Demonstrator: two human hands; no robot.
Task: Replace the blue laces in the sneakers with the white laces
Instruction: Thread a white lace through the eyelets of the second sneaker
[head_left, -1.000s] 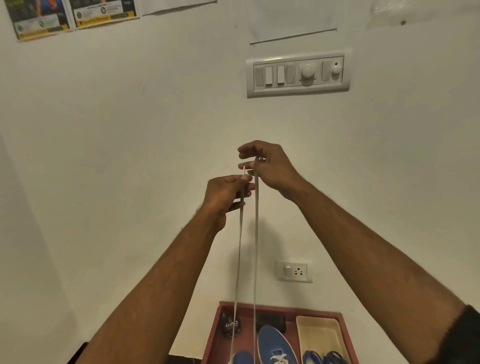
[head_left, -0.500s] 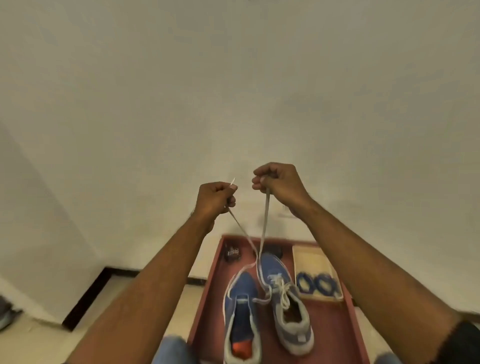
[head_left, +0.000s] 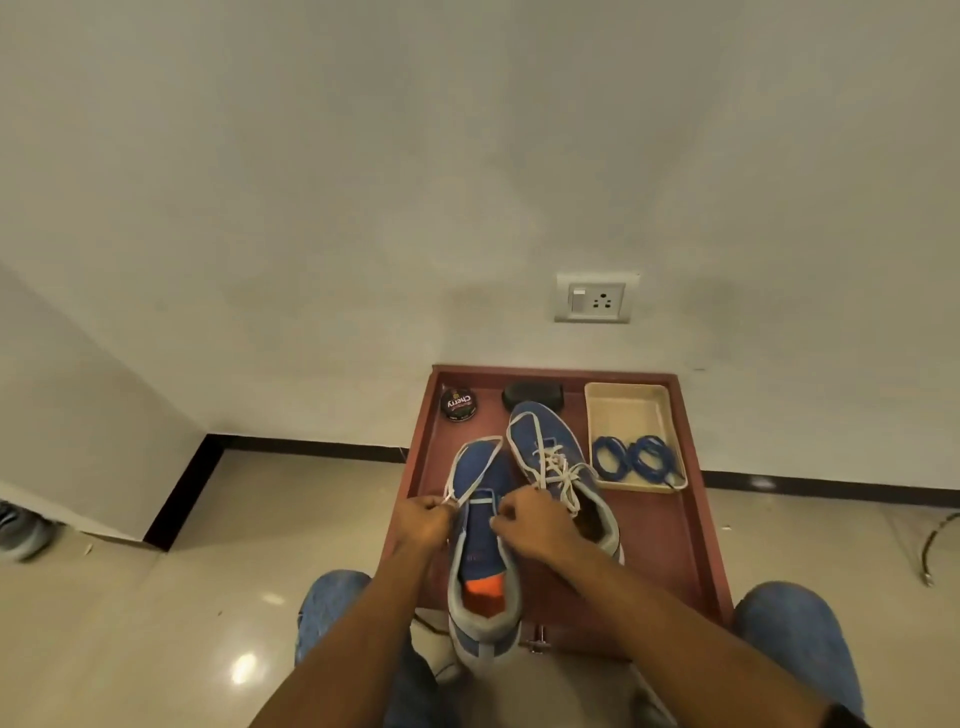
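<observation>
White lace (head_left: 470, 467), held high and taut a second ago, is now drawn down: both hands have dropped to the near sneaker (head_left: 483, 545) at lower centre, so threading the next eyelets can begin. Left hand (head_left: 423, 522) fingers are clamped on one lace end; right hand (head_left: 530, 522) fingers curl at the tongue, seemingly pinching the other. Just right, the second sneaker (head_left: 558, 467) already wears white. Further right, blue laces (head_left: 631, 457) lie coiled in the cream tray (head_left: 623, 410). Polish tin (head_left: 458, 404) sits clear.
</observation>
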